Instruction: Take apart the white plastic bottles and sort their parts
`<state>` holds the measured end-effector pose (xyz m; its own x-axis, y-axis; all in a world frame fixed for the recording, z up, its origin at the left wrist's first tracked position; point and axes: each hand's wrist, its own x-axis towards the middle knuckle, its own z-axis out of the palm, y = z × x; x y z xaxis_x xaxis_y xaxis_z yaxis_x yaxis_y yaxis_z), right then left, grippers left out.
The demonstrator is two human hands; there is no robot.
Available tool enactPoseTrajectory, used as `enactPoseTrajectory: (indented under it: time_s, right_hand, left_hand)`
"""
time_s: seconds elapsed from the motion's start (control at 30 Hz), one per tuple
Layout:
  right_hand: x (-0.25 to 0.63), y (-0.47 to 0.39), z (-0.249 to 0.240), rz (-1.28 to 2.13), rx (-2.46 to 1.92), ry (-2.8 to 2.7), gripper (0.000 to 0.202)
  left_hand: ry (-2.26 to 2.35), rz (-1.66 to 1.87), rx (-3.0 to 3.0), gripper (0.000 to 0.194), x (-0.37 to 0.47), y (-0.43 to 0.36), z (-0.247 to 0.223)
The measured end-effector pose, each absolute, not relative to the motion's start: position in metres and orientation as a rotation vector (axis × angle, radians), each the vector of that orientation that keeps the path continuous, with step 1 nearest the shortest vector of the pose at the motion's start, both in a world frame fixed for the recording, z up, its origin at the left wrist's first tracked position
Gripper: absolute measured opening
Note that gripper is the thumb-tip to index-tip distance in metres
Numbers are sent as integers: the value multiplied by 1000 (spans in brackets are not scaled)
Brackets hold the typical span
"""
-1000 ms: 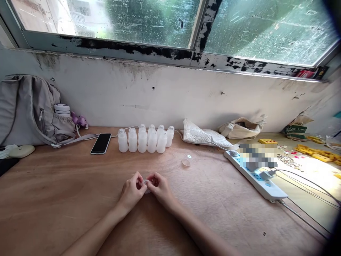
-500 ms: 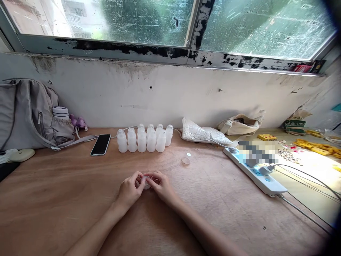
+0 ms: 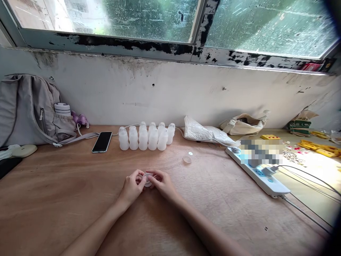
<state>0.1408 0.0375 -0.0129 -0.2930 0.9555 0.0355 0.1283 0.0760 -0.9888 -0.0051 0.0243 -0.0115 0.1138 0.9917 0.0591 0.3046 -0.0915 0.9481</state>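
Both hands meet over the wooden table (image 3: 80, 199), low in the middle of the view. Between them is a small clear round plastic piece (image 3: 147, 183) with a ring-like rim; its kind is not plain. My left hand (image 3: 131, 186) pinches its left side, thumb towards me. My right hand (image 3: 163, 185) has its thumb and curled fingers on the right side. The fingers partly cover the piece. Beyond the right hand lie a clear round disc (image 3: 187, 160) and a tiny white round piece (image 3: 190, 153).
Several frosted white bottles (image 3: 143, 139) stand grouped near the wall, with a phone (image 3: 102, 142) to their left. A grey backpack (image 3: 21, 110) sits far left. At right are a white pouch (image 3: 202, 132), a beige bag (image 3: 241, 125) and a power strip (image 3: 266, 183) with cables.
The view has shifted slightly. The clear round piece shows more between my fingers, its rim more visible. Both hands keep hold of it.
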Motion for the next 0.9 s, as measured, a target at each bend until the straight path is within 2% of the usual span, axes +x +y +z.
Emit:
enactPoseTrajectory:
  time_s: [0.53,0.9]
  right_hand:
    - [141,37,-6,1449,-1021,-1437,17]
    - [142,41,-12,1506,-997,-1467,21]
  left_hand:
    - [1284,1035,1578,15,-1,19,-9]
    - [1311,1035,1620,16,-2,19,-12]
